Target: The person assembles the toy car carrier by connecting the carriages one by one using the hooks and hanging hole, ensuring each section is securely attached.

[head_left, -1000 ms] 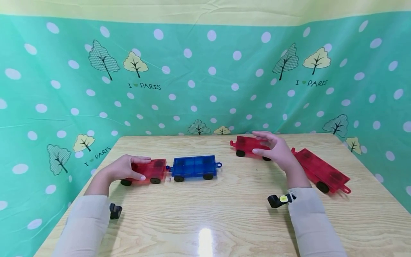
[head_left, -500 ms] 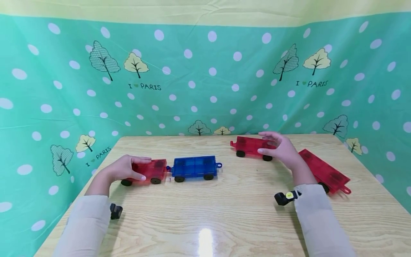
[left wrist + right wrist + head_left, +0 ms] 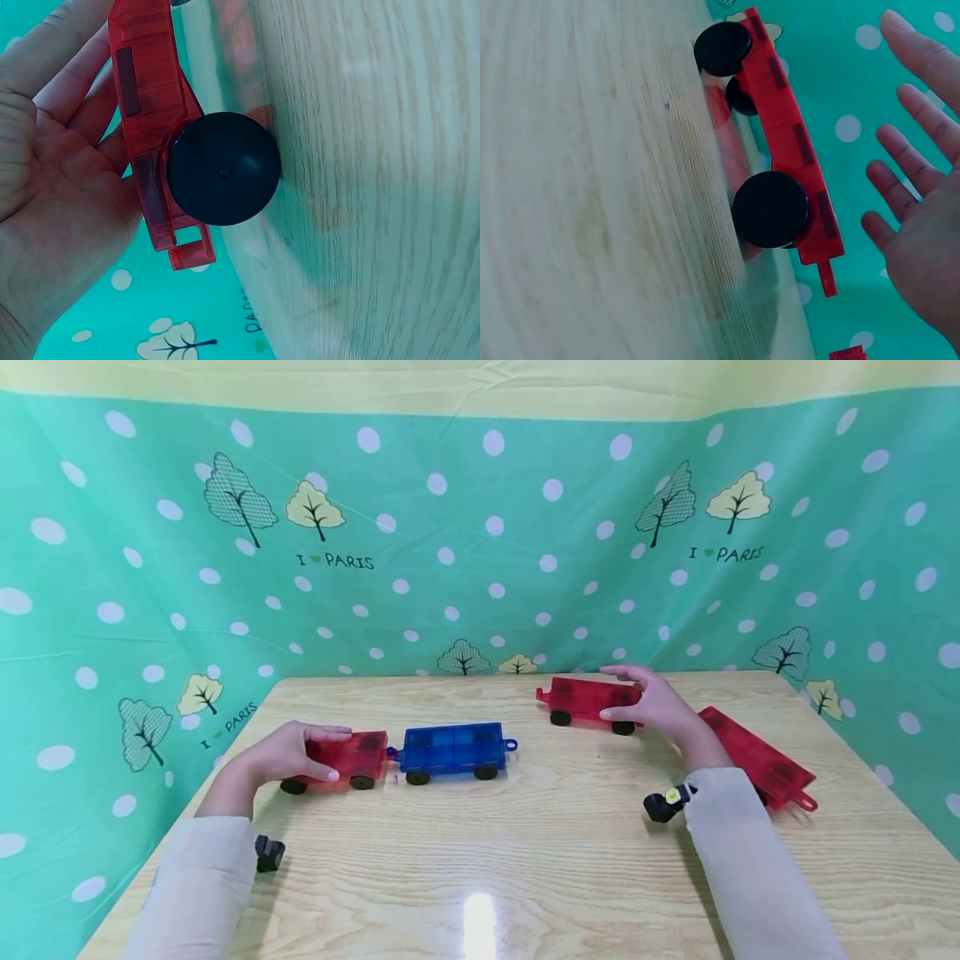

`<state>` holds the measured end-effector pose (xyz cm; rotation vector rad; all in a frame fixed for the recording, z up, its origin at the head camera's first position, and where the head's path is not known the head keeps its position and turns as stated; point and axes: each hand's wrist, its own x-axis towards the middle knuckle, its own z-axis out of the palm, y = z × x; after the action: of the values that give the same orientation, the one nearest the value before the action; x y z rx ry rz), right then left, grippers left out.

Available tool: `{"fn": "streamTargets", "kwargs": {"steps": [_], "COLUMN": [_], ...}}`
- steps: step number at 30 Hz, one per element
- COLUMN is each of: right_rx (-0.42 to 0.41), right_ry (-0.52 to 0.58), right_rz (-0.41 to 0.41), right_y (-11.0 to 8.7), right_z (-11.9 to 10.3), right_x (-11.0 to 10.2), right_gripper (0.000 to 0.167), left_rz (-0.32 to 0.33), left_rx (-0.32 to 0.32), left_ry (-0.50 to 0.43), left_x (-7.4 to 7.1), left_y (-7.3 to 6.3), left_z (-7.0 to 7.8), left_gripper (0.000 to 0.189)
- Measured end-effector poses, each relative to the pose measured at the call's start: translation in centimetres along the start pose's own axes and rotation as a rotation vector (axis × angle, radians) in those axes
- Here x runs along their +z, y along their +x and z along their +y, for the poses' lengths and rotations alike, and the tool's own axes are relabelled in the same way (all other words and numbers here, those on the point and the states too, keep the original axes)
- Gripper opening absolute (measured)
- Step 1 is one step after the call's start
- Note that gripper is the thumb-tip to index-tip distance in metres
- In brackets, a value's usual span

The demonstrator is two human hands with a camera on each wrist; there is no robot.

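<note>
Nearest on the light wood-grain table [image 3: 450,852] are two black wrist-mounted camera units, one at each pale cuff; the right unit [image 3: 660,807] carries a round yellow label [image 3: 672,795] (its marking is too small to read). The left hand [image 3: 288,752] grips a translucent red plastic flatbed wagon with black wheels [image 3: 362,755], thumb on the near side, fingers across the top. Right of it stands a translucent blue plastic wagon [image 3: 453,749]; their couplings meet, though whether they are hooked cannot be told. A second red plastic wagon [image 3: 753,756] sits at an angle on the right, partly behind the right forearm. Farther back, the right hand [image 3: 660,706] is open with fingers spread, beside a third red plastic wagon [image 3: 577,697]; the right wrist view shows a gap between them. Behind hangs a teal dotted cloth [image 3: 517,602] printed "I PARIS", with a green heart between the words.
</note>
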<state>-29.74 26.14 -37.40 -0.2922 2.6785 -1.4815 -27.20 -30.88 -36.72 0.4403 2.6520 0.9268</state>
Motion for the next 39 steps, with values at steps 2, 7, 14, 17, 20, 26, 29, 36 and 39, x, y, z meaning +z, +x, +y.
{"fn": "streamTargets", "kwargs": {"steps": [2, 7, 14, 17, 20, 26, 29, 36, 39], "right_rx": [0.004, 0.011, -0.006, -0.011, -0.004, 0.021, 0.027, 0.018, 0.023], "right_ry": [-0.014, -0.073, -0.138, -0.149, -0.149, -0.145, -0.160, -0.200, -0.209], "right_rz": [-0.020, -0.071, -0.123, -0.147, -0.162, -0.160, -0.167, -0.166, -0.156], "right_y": [0.5, 1.4, 2.6, 2.9, 3.2, 3.8, 3.9, 4.0, 4.0], "right_z": [0.3, 0.6, 1.0, 1.2, 1.4, 1.9, 2.2, 2.3, 2.4], "right_x": [-0.1, -0.5, -0.6, -0.6, -0.6, -0.2, 0.1, 0.2, 0.3], "right_gripper": [0.076, 0.080, 0.079, 0.076, 0.077, 0.085, 0.088, 0.082, 0.079], "left_rz": [0.001, 0.006, 0.009, 0.008, 0.008, 0.016, 0.015, 0.003, 0.002], "left_rx": [-0.002, -0.003, -0.002, -0.003, 0.006, 0.021, 0.008, -0.004, -0.005], "left_ry": [-0.005, 0.001, 0.006, 0.005, 0.016, 0.025, 0.011, -0.012, -0.019], "left_x": [0.0, 0.0, 0.1, 0.1, 0.2, 0.3, 0.3, 0.3, 0.3], "left_y": [0.0, 0.0, -0.1, -0.1, -0.2, -0.2, -0.2, 0.0, 0.0], "left_z": [0.0, 0.1, -0.1, -0.1, 0.0, 0.0, -0.1, -0.2, -0.2], "left_gripper": [0.069, 0.069, 0.069, 0.068, 0.068, 0.068, 0.068, 0.068, 0.067]}}
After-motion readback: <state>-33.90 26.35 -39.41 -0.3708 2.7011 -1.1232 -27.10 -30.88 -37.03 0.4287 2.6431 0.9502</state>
